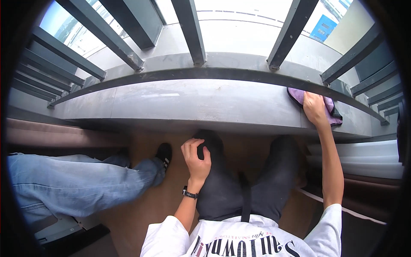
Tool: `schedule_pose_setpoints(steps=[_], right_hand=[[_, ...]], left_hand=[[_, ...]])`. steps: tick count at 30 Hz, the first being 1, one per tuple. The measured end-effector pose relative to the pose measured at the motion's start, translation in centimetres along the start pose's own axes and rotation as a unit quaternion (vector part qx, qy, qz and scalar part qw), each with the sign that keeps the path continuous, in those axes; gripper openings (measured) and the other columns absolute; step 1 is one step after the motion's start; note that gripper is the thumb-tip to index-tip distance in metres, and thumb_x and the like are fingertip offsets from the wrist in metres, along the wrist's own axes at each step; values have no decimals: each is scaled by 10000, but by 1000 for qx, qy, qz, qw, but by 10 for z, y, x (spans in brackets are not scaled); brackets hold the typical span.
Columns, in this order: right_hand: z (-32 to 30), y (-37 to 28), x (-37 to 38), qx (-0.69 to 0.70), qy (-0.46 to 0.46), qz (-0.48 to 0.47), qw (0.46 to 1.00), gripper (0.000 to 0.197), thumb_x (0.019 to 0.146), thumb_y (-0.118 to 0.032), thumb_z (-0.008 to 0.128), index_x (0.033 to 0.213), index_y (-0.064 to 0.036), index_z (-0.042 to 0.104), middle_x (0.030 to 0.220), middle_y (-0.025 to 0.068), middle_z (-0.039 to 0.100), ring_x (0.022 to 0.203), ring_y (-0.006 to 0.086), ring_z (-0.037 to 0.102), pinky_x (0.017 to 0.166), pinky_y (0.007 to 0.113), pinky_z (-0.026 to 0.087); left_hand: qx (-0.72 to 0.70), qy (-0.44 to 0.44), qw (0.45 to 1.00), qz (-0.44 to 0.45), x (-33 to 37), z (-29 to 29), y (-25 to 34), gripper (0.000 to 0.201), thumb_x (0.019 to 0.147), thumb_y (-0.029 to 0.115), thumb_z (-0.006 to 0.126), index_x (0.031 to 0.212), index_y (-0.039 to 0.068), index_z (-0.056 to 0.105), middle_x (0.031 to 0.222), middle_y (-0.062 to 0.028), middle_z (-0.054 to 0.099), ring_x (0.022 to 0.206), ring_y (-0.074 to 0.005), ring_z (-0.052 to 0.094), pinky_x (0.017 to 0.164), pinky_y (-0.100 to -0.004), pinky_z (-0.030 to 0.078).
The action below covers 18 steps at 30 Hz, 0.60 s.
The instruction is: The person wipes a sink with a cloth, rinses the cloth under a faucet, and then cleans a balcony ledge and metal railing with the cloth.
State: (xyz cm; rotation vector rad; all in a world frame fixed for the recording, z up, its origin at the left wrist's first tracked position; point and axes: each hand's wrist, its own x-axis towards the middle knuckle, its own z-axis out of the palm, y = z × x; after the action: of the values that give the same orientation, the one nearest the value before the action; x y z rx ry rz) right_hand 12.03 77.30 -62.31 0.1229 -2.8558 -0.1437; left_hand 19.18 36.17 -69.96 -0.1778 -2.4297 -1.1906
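My right hand [314, 108] presses a purple cloth with a dark edge [295, 95] onto the grey window sill [205, 100], toward its right end. The fingers close over the cloth, and their tips are partly hidden at the lower rail. Part of the cloth sticks out to the right of the hand. My left hand [197, 157] hangs in the air in front of the sill, above my knee. Its fingers are loosely bent, with a gap between them and the thumb, and nothing is in it. A black watch [190, 192] circles that wrist.
Dark metal railing bars [188, 32] rise from a lower rail [205, 73] along the sill's far side. At the left, another person's leg in blue jeans [85, 182] stretches toward me, ending in a black shoe [164, 156]. Curtains hang at the left [55, 135] and right [368, 158].
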Motion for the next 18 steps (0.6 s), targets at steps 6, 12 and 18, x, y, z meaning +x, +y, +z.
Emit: schedule_pose_setpoints(steps=[6,12,18], right_hand=[[10,-126,107,91,-12,-69,993,373,947,-133,362,1158,90,574,1143,284,615,1078,425,593,999,483,441],[0,-258,140,226,-17,-107,968,333,971,-230,394,1105,-21,616,1041,200,680,959,391,652,836,510,508],[-20,-271,116,241,-73,-171,953,551,986,-377,368,1433,-64,444,1424,156,507,1224,295,565,1009,449,443]], left_hand=[[-10,-36,999,-33,-20,3,-17,230,784,-19,612,1009,26,631,1049,-141,593,1038,-346,530,903,-419,446],[-21,-55,997,-48,-19,4,-19,222,791,-19,607,1007,25,631,1034,-142,594,1015,-352,537,887,-421,450],[-5,-66,997,-46,-22,7,-23,214,789,-21,606,998,23,625,1014,-149,602,1006,-360,549,885,-424,447]])
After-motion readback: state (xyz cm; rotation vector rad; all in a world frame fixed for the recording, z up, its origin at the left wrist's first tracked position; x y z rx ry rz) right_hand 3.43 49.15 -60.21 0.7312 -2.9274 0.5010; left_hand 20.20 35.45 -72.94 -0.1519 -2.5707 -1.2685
